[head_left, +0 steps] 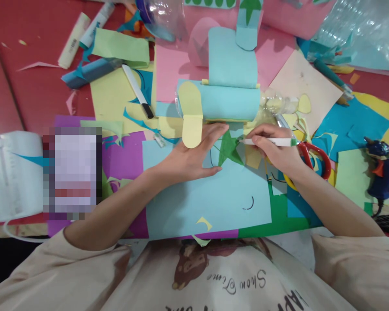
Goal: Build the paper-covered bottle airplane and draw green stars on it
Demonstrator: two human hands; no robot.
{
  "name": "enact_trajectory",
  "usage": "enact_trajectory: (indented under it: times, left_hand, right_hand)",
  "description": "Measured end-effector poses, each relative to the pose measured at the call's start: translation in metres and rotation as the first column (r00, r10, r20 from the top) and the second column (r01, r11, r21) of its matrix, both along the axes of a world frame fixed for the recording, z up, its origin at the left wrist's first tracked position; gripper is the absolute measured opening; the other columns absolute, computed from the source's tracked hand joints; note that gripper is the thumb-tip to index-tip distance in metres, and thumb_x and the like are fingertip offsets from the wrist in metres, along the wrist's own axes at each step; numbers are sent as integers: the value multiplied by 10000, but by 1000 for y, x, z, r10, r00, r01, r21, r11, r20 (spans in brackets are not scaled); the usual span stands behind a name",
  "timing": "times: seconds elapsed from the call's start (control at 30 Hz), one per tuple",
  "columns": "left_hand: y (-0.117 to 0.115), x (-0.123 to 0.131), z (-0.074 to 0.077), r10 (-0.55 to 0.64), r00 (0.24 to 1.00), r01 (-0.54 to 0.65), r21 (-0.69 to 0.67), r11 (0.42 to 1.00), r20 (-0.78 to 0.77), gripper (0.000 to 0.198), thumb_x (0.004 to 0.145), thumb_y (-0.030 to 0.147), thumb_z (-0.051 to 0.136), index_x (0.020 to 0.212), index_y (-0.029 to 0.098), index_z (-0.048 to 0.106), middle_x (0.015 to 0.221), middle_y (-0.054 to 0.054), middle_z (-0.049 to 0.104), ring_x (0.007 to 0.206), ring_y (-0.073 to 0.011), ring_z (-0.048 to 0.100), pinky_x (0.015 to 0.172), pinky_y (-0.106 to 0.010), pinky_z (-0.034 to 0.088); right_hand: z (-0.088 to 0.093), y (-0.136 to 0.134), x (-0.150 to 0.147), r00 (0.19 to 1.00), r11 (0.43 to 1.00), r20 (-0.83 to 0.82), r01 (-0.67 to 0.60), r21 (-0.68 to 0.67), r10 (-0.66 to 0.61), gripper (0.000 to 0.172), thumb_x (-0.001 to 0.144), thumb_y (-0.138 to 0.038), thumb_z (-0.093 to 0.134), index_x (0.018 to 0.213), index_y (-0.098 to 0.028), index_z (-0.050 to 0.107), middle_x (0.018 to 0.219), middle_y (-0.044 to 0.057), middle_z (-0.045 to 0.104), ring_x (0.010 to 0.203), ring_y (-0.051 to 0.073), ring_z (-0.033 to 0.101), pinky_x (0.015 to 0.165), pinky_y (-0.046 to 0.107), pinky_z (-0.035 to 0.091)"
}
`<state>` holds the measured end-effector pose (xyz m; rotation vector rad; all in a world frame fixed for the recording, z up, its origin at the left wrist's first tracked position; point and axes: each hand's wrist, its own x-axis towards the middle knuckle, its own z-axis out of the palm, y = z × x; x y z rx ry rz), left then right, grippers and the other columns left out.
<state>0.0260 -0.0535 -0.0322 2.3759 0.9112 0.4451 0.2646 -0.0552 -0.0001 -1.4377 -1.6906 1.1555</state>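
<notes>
A green star (230, 149) lies on a light blue sheet (207, 203) in front of me. My left hand (194, 153) rests on the sheet, thumb and fingers spread along the star's left side. In my right hand (275, 149) is a white marker (269, 141) with a green end, its tip at the star's right edge. Just beyond both hands lies a plastic bottle wrapped in light blue paper (230, 101), with a pale yellow rounded strip (192, 114) on its left part. A short curved black line is drawn at the sheet's lower right.
Red-and-yellow scissors (322, 162) lie beside my right wrist. A dark blue glue gun (384, 168) is at the far right. At left are a white case (16, 172) and a blurred rectangular item (75, 170). Two markers, a white-and-black pen (138, 90) and paper scraps surround the bottle.
</notes>
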Motion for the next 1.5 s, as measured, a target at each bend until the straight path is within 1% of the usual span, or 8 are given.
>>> enact_trajectory:
  times: [0.1,0.2,0.33,0.63,0.77,0.97,1.2,1.5]
  left_hand:
    - [0,0,1,1,1000,-1,-7,1000,-9,896,797,410,642,1499,262,104,1514,-115,318,1397,-321,306,1131,-507,325]
    - [-1,0,1,5,1000,-5,-25,1000,-4,902,794,408,645,1501,273,102,1520,-104,313,1400,-324,298,1142,-508,306]
    - [0,0,0,5,1000,-5,-28,1000,11,911,791,424,649,1502,293,95,1520,-93,316,1403,-326,297,1141,-507,315]
    - [0,0,-1,8,1000,-8,-11,1000,15,896,796,425,645,1500,266,115,1514,-110,321,1395,-330,309,1130,-515,324]
    - [0,0,-1,6,1000,-6,-1,1000,11,898,795,421,650,1500,258,119,1511,-114,326,1394,-325,310,1135,-504,318]
    - [0,0,-1,12,1000,-12,-29,1000,6,896,800,417,644,1504,266,112,1521,-103,313,1401,-328,297,1141,-495,309]
    - [0,0,-3,12,1000,-11,-12,1000,27,913,789,443,659,1505,278,118,1516,-97,323,1392,-339,313,1129,-500,335]
    - [0,0,0,4,1000,-4,14,1000,11,886,801,415,646,1498,253,124,1502,-118,336,1388,-318,321,1122,-496,340]
  right_hand:
    - [1,0,-1,1000,1000,-10,4,-8,-4,123,774,-168,549,682,-179,629,603,-14,580,556,100,511,480,246,359]
    - [2,-1,-1,1000,1000,-17,5,-15,-6,126,756,-157,548,659,-179,625,586,-14,578,564,107,522,482,248,363]
    - [2,0,-1,1000,1000,-11,8,-15,-8,136,756,-150,544,646,-179,618,579,-15,574,557,106,518,480,246,360]
    - [-4,0,3,1000,999,-9,-26,44,27,112,829,-203,555,778,-163,647,580,-34,554,483,68,447,446,221,333]
    - [-4,0,3,1000,999,0,-25,38,25,115,820,-189,556,755,-160,647,570,-32,549,480,68,441,442,219,325]
    - [-4,0,2,1000,999,-9,-21,30,21,113,815,-179,554,755,-160,648,574,-34,552,480,65,436,443,220,327]
    - [-3,0,2,1000,999,-14,-24,32,25,133,820,-170,539,734,-158,639,592,-32,558,491,62,441,449,219,323]
    - [-5,1,3,1000,1000,-13,-20,23,21,136,816,-157,533,717,-161,626,586,-35,547,489,62,430,447,220,316]
